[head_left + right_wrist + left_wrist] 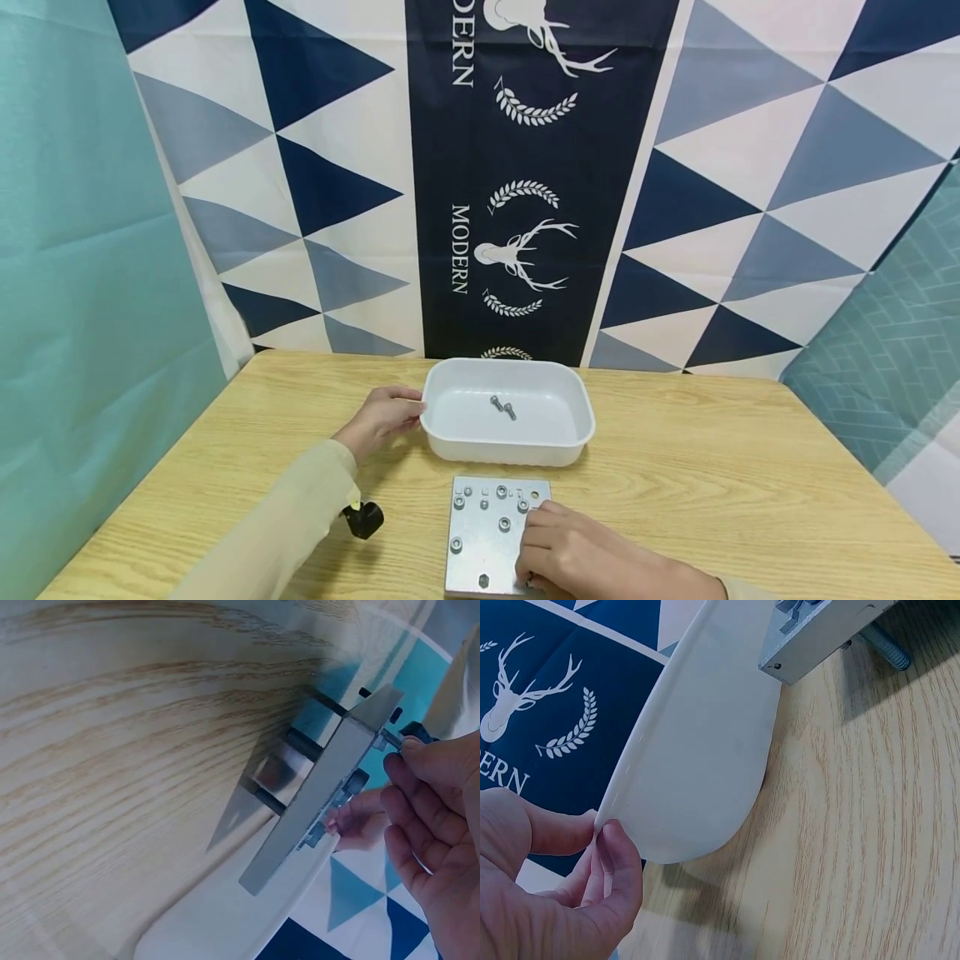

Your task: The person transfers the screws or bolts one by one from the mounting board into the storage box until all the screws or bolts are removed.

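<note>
My left hand [386,421] pinches the left rim of a white plastic tray [506,452] between thumb and fingers; the left wrist view shows the grip [570,885] at the tray's end. Two loose bolts [503,407] lie inside it. In front of the tray, a metal plate [474,562] carries several socket-head bolts [504,524], their threaded shanks [305,742] sticking out underneath. Over the plate's right side, my right hand [573,546] pinches a bolt [388,739] standing in the plate. Its head is mostly hidden by the thumb and forefinger.
A wood-grain table [697,475] bears the tray and plate. A black wrist camera [364,520] hangs under my left sleeve. Behind the table rises a patterned cloth [517,167], with a teal sheet [90,250] along the left side. A hole [535,495] shows near the plate's far right corner.
</note>
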